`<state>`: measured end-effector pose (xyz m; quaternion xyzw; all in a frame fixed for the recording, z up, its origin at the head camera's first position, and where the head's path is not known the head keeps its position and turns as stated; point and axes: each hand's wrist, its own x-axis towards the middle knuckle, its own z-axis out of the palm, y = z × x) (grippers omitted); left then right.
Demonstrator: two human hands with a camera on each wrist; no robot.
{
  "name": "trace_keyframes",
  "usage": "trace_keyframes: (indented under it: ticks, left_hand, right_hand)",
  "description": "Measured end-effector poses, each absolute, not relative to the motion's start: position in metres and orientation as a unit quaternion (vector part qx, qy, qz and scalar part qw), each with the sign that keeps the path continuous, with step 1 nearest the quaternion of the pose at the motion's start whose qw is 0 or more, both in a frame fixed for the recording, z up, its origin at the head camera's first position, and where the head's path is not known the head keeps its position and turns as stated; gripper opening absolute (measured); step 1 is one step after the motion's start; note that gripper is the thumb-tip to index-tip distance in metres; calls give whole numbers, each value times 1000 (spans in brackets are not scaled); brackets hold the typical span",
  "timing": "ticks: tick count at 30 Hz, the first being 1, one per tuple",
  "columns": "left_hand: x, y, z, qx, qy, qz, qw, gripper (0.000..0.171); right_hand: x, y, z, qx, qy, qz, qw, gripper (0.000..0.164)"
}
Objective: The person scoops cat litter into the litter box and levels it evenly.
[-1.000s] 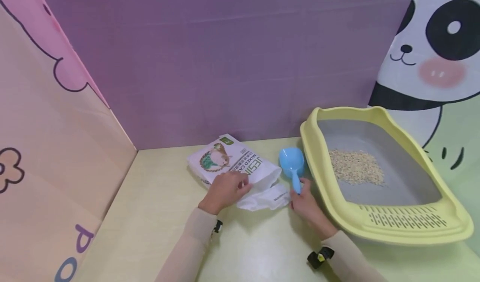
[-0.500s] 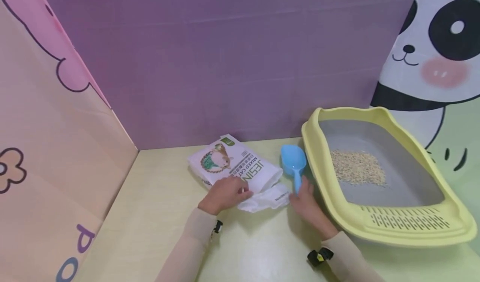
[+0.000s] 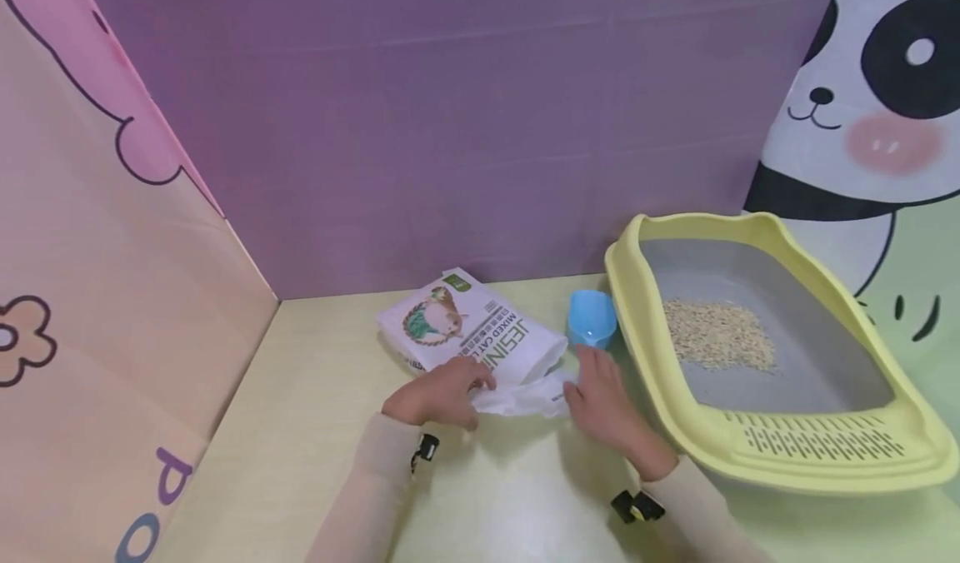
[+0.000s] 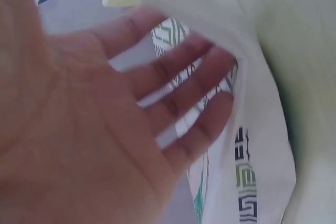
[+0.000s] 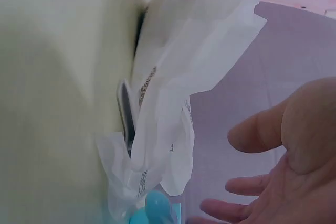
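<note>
A white printed bag of cat litter [image 3: 498, 330] lies on the table, its open, crumpled end [image 3: 525, 398] toward me. My left hand [image 3: 447, 392] is at the near left edge of that end; in the left wrist view its extended fingers [image 4: 173, 103] lie against the bag's inner paper. At the right corner of the mouth is my right hand [image 3: 603, 396], with its thumb and fingers apart and nothing between them in the right wrist view. Just beyond that hand is a blue scoop [image 3: 591, 317], its handle hidden in the head view. Litter grains [image 5: 147, 87] show inside the bag.
On the right stands a yellow-rimmed litter box [image 3: 652, 330] with a grey base and a patch of litter [image 3: 716, 336] in it. A purple cloth wall [image 3: 420, 130] rises behind the table, with printed panels on both sides.
My right hand has let go of the scoop's handle and moved over it to the bag's mouth. My left hand has shifted slightly left and down, its fingers spreading at the bag's edge.
</note>
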<state>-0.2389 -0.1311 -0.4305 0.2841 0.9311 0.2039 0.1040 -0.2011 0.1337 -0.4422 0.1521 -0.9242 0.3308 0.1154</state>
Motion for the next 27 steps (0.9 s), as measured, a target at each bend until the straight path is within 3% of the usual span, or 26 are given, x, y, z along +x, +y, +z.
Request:
trace_keyframes:
  ticks: [2,4,8,12,21,27]
  left_hand:
    - [-239,-127,-435,281,941,162,93,58]
    - [-239,-122,-439,281,950,119,68,56]
    - [-241,-117,-442,283,954,94,10,28]
    - [-242,-120,-440,297,947,122,-18,8]
    - [-242,-133,-433,227,951,208,35,10]
    - [-246,-152,-429,211,949,232,27,17]
  right_hand:
    - [-210,132,-440,149,-922,341,108,51]
    - [-219,130,-438,143,-921,352,91,39]
    - [-235,126,-439,138,-930,337,58,23]
    - [-246,124,-444,141,-942,299,52,28]
    - [-258,130,-452,165,-948,268,38,36]
    - [-255,130,-447,179,-942,284,12,35]
